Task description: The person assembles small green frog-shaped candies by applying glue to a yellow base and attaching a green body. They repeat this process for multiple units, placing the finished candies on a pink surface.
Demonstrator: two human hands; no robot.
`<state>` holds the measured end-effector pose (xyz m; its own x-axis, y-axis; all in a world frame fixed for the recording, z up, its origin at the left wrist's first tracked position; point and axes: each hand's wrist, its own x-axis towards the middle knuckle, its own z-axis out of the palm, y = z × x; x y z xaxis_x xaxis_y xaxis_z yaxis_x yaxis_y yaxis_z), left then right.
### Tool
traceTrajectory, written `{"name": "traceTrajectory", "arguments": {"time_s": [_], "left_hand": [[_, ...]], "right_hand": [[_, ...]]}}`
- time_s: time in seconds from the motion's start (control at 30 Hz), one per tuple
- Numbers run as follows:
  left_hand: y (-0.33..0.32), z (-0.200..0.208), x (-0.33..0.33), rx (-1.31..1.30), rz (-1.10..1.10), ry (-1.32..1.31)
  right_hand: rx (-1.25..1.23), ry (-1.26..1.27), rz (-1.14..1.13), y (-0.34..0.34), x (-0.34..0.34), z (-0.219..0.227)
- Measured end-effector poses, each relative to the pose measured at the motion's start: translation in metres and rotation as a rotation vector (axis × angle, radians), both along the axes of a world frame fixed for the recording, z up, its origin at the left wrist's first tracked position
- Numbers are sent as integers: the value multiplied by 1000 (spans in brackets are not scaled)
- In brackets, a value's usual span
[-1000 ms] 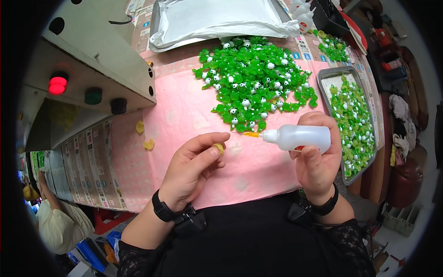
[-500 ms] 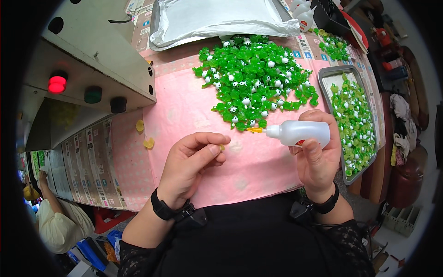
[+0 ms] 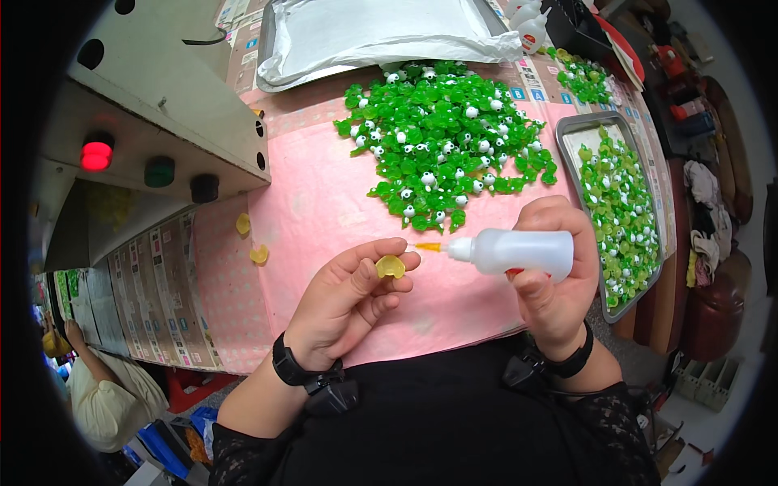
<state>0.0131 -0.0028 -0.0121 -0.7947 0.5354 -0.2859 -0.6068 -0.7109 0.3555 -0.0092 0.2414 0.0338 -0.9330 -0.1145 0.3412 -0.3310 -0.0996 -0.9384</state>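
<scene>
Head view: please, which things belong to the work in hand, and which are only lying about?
Apparently in the work:
bottle, in right hand
yellow piece, in left hand
green pile
loose yellow pieces

Apparently lying about:
back bottles
black box
cloths

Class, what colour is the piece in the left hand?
The piece is yellow, clearest in the head view.

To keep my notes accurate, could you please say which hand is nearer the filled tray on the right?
Right: the right hand is just left of the tray; the left hand is farther left.
</scene>
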Motion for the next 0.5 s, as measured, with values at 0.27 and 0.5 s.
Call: {"name": "traceTrajectory", "arguments": {"time_s": [0.27, 0.5], "left_hand": [[2, 0, 0, 24, 6, -20], [2, -3, 0, 60, 1, -9]], "right_hand": [[352, 263, 37, -6, -8, 19], [412, 318, 20, -11, -10, 24]]}}
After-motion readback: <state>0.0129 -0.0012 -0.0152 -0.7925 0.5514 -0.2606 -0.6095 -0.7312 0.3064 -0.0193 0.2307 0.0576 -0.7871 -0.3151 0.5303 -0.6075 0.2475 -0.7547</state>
